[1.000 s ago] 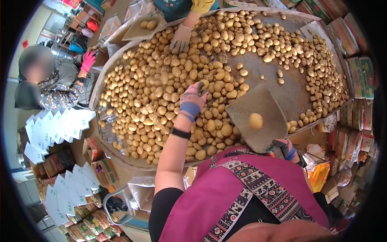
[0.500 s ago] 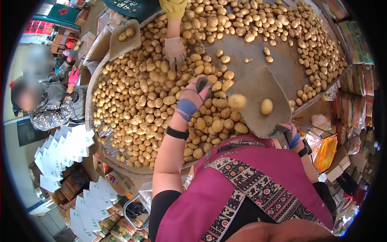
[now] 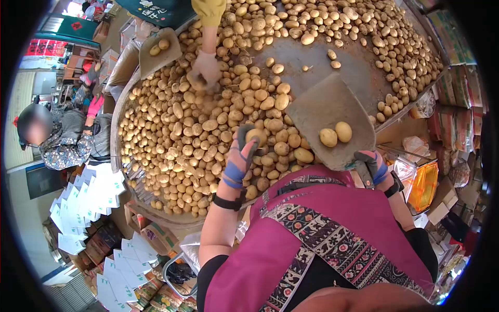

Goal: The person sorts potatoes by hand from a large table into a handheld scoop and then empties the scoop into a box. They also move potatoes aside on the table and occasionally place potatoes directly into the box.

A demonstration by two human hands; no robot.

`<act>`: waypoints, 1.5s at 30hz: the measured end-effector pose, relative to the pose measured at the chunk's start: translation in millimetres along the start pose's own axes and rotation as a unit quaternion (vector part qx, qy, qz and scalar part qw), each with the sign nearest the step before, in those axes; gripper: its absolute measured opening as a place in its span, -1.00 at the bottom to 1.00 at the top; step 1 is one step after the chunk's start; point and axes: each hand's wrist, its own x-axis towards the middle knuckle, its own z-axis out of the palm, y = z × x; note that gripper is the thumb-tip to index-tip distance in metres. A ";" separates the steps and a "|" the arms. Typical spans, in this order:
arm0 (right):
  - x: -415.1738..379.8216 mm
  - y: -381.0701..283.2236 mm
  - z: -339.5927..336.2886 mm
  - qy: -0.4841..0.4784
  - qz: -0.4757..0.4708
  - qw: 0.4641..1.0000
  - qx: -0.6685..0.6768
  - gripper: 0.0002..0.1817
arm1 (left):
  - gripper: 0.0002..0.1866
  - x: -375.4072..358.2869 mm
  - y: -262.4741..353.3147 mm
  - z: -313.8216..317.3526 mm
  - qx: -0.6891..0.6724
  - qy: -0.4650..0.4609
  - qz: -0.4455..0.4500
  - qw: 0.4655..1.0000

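My left hand, in a pink, grey and blue glove, is closed around a potato just above the near part of the potato pile. To the right, my right hand, gloved the same way, grips the handle of a grey metal scoop. Two potatoes lie side by side in the scoop near its handle end. The scoop rests over the right edge of the pile, its broad end pointing away from me.
Across the table, a co-worker's gloved hand reaches into the pile, near a second scoop holding two potatoes. Another person is at the left. White folded cartons lie lower left; stacked boxes stand at right.
A potato in mid-air over the scoop has come to rest beside the other one. My left hand has moved nearer to me and now holds a potato. The co-worker's hand has shifted left.
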 end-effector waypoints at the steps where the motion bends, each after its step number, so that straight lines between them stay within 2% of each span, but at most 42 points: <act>1: -2.8 2.1 1.5 -0.009 -0.049 0.995 -0.089 -0.77 | -0.50 -7.8 26.8 15.7 0.003 -0.001 -0.001 1.000; 3: 0.0 21.0 -8.5 -0.019 -0.023 0.997 -0.072 -0.78 | -0.54 -14.0 61.2 40.8 -0.014 -0.132 -0.035 0.991; 4: 1.5 26.2 -12.2 -0.030 0.004 0.998 -0.057 -0.79 | -0.54 9.2 44.9 41.4 -0.011 -0.101 0.011 0.995; 5: 0.4 21.5 -8.2 -0.029 -0.001 0.998 -0.057 -0.79 | -0.57 38.2 -9.0 14.6 0.126 -0.007 0.058 0.990; 6: -2.0 16.0 -1.4 -0.028 0.015 0.999 0.017 -0.75 | -0.54 36.8 -15.3 15.2 0.299 0.025 0.085 0.950; 7: -3.6 13.4 1.3 -0.025 0.031 0.995 0.093 -0.71 | -0.50 31.2 -16.7 20.8 0.462 0.056 0.109 0.879; 8: -4.3 18.3 -8.0 -0.019 0.029 0.995 0.096 -0.71 | -0.50 28.3 -19.2 29.7 0.463 0.048 0.111 0.878; 10: -8.3 27.2 -25.7 -0.079 0.002 0.997 0.023 -0.71 | -0.52 12.5 -20.1 55.4 0.545 -0.047 0.130 0.827; 11: -10.7 23.5 -25.1 -0.081 0.002 0.996 0.023 -0.71 | -0.52 8.9 -31.4 63.0 0.545 -0.046 0.129 0.827; 13: -18.3 -4.1 -5.9 -0.017 -0.038 0.995 0.092 -0.70 | -0.44 7.7 -58.2 67.4 0.698 -0.118 0.143 0.692; 14: -17.0 3.5 -12.8 -0.013 -0.105 0.992 0.072 -0.78 | -0.39 7.8 -65.9 62.7 0.708 -0.136 0.146 0.677; 15: -14.1 15.8 -29.7 -0.011 -0.106 0.992 0.074 -0.78 | -0.39 10.4 -65.7 57.9 0.709 -0.138 0.148 0.676; 17: -12.2 40.8 -69.4 0.024 -0.183 0.970 -0.159 -0.83 | -0.39 13.5 -61.0 41.3 0.640 -0.116 0.070 0.756; 18: -10.8 45.4 -80.0 0.056 -0.143 0.978 -0.138 -0.83 | -0.42 18.5 -57.5 32.1 0.624 -0.071 0.048 0.777; 19: -13.0 36.3 -76.1 0.058 -0.141 0.979 -0.137 -0.83 | -0.48 21.6 -50.4 20.5 0.590 -0.027 0.065 0.804; 20: -16.4 25.3 -72.5 0.070 -0.097 0.988 -0.099 -0.83 | -0.53 25.4 -42.3 8.7 0.555 0.019 0.083 0.827; 21: -18.5 18.4 -69.7 0.084 -0.055 0.993 -0.060 -0.83 | -0.53 33.5 -36.2 -3.7 0.556 0.016 0.085 0.826; 22: -19.3 21.3 -68.8 0.127 -0.027 0.992 -0.009 -0.83 | -0.58 40.6 -32.7 -14.7 0.355 0.076 0.001 0.932; 23: -20.1 22.3 -64.7 0.128 -0.026 0.991 -0.009 -0.83 | -0.63 43.1 -33.4 -20.7 0.130 0.135 -0.086 0.978; 24: -18.0 17.9 -52.4 0.132 -0.064 0.989 0.004 -0.83 | -0.63 37.7 -21.0 -10.7 0.129 0.135 -0.086 0.979; 25: -16.5 15.1 -45.8 0.136 -0.103 0.985 0.017 -0.82 | -0.64 26.9 5.4 10.8 0.085 0.077 -0.075 0.991; 26: -12.2 30.9 -61.6 0.083 -0.088 0.992 -0.022 -0.81 | -0.65 17.3 27.8 30.8 0.041 0.018 -0.065 0.997; 27: -12.3 24.5 -52.0 0.083 -0.087 0.992 -0.023 -0.81 | -0.65 11.0 42.1 51.0 0.040 0.018 -0.066 0.997; 29: -13.7 5.2 -24.5 0.086 0.028 0.988 0.129 -0.85 | -0.66 6.6 58.9 81.8 0.122 -0.162 0.070 0.977; 30: -16.1 8.3 -22.9 0.077 -0.015 0.997 0.017 -0.83 | -0.66 23.1 42.5 73.6 0.120 -0.161 0.071 0.977; 32: -18.6 7.7 -23.8 0.064 -0.043 0.997 0.003 -0.83 | -0.64 67.7 -3.6 50.3 0.226 -0.004 0.073 0.971; 33: -17.9 7.6 -25.0 0.052 -0.067 0.996 -0.007 -0.83 | -0.64 70.9 -3.3 54.0 0.226 -0.006 0.075 0.971; 34: -19.1 8.1 -28.9 0.056 -0.067 0.996 -0.007 -0.83 | -0.61 72.3 -6.4 62.9 0.400 -0.037 0.122 0.908; 35: -23.2 9.2 -35.1 0.084 -0.032 0.994 0.055 -0.83 | -0.57 69.7 -11.7 74.1 0.557 -0.066 0.163 0.811; 36: -25.9 9.1 -40.8 0.107 0.005 0.988 0.115 -0.83 | -0.51 59.4 -7.5 97.3 0.557 -0.109 0.131 0.813; 37: -25.7 7.2 -42.1 0.128 0.041 0.976 0.174 -0.82 | -0.50 59.0 -4.8 118.0 0.602 -0.205 0.145 0.758; 38: -27.5 -6.7 -28.9 0.155 0.021 0.973 0.169 -0.80 | -0.48 63.4 -4.7 137.5 0.639 -0.299 0.160 0.691; 40: -26.2 -9.2 -28.2 0.163 0.005 0.972 0.167 -0.79 | -0.45 78.9 -82.8 148.9 0.687 -0.314 0.209 0.622; 41: -26.6 -9.5 -31.1 0.175 -0.005 0.970 0.166 -0.79 | -0.45 76.4 -78.2 150.0 0.686 -0.312 0.213 0.622; 43: -24.9 -3.8 -44.5 0.152 0.018 0.971 0.186 -0.78 | -0.42 71.3 -62.1 149.7 0.677 -0.331 0.130 0.644; 45: -26.2 6.8 -49.0 0.146 -0.030 0.980 0.131 -0.79 | -0.42 66.9 -54.5 134.8 0.667 -0.333 0.095 0.660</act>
